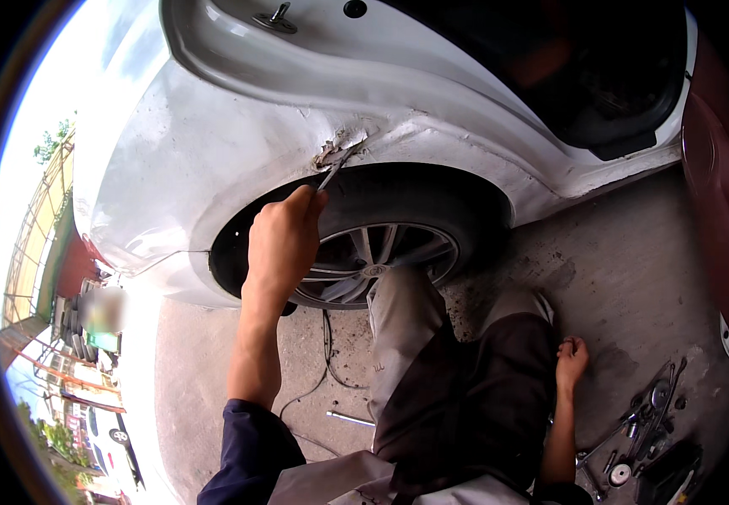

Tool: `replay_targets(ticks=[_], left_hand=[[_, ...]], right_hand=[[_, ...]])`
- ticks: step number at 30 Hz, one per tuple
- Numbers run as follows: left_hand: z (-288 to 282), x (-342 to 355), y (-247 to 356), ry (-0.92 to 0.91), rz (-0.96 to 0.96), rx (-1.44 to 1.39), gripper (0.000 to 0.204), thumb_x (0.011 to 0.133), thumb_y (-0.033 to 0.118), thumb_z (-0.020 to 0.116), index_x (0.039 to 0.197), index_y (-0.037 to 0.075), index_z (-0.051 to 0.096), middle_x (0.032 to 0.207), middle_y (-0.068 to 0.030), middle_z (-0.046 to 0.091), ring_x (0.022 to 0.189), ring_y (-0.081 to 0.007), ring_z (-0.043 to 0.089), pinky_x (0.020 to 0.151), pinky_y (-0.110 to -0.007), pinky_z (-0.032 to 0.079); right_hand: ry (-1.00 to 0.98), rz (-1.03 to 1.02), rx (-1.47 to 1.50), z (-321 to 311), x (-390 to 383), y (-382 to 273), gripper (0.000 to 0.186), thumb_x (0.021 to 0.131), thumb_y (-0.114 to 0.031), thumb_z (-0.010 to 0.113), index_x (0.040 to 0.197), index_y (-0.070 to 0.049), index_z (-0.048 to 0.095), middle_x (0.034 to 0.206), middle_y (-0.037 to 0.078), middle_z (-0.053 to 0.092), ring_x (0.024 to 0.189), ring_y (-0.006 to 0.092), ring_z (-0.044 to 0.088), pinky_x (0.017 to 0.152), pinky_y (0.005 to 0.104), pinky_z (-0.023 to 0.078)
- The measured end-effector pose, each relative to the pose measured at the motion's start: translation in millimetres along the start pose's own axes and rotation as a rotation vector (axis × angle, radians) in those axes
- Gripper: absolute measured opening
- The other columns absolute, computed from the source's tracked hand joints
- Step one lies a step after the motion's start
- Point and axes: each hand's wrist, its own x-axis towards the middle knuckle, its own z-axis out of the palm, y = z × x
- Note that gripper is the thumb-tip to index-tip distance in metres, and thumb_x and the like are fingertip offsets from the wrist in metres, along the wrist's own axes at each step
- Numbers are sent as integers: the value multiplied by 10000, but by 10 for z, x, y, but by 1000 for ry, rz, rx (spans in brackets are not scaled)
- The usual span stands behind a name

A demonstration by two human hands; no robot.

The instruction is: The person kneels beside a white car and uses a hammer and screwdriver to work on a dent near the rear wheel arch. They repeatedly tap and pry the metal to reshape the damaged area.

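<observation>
My left hand is closed around a thin flat-bladed metal tool, its handle hidden in my fist. The blade's end touches the torn, flaking patch on the white car's rear fender, just above the wheel arch. Below that patch sits the tyre with its spoked alloy wheel. My right hand hangs low beside my right knee, fingers curled in, and no object shows in it.
The white car's door stands open, its dark red inner panel at the right. Several wrenches and sockets lie on the concrete at lower right, near a black case. A cable and a metal bar lie by my left leg.
</observation>
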Motion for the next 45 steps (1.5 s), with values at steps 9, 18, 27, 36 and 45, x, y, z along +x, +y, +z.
replay_targets(ticks=[9, 18, 27, 36, 45], left_hand=[[6, 102, -3, 88, 99, 89, 276, 975, 269, 590, 809, 51, 548, 693, -177, 627, 670, -436, 608, 576, -526, 453], [75, -218, -36, 8, -75, -339, 324, 1002, 171, 590, 762, -26, 496, 574, -205, 421, 560, -318, 264, 490, -378, 355], [339, -245, 46, -72, -174, -528, 379, 1048, 287, 532, 820, -16, 528, 592, -34, 399, 595, -78, 342, 519, -290, 345], [239, -464, -115, -136, -237, -651, 441, 1050, 395, 508, 811, 25, 531, 604, 49, 409, 553, -43, 395, 492, -251, 338], [843, -215, -12, -45, -265, -980, 419, 1061, 409, 460, 816, 71, 493, 585, 36, 394, 486, -61, 406, 462, -236, 377]], right_hand=[[-425, -693, -59, 1139, -507, -1773, 113, 955, -126, 604, 975, -20, 637, 881, 142, 660, 762, 315, 644, 658, 375, 508], [-95, -247, -15, 645, 256, -1006, 180, 988, -153, 588, 1059, 4, 641, 862, 105, 684, 765, 179, 647, 711, 324, 498], [38, 372, -880, -452, 426, 2201, 275, 909, -179, 603, 1008, 61, 694, 948, 242, 702, 907, 374, 689, 787, 447, 525], [62, 412, -892, -539, 65, 2310, 247, 880, -215, 649, 918, 28, 680, 866, 182, 700, 797, 353, 679, 697, 448, 510], [389, 60, -676, -709, 268, 2356, 247, 850, -250, 695, 829, -6, 665, 784, 122, 698, 687, 332, 669, 607, 448, 495]])
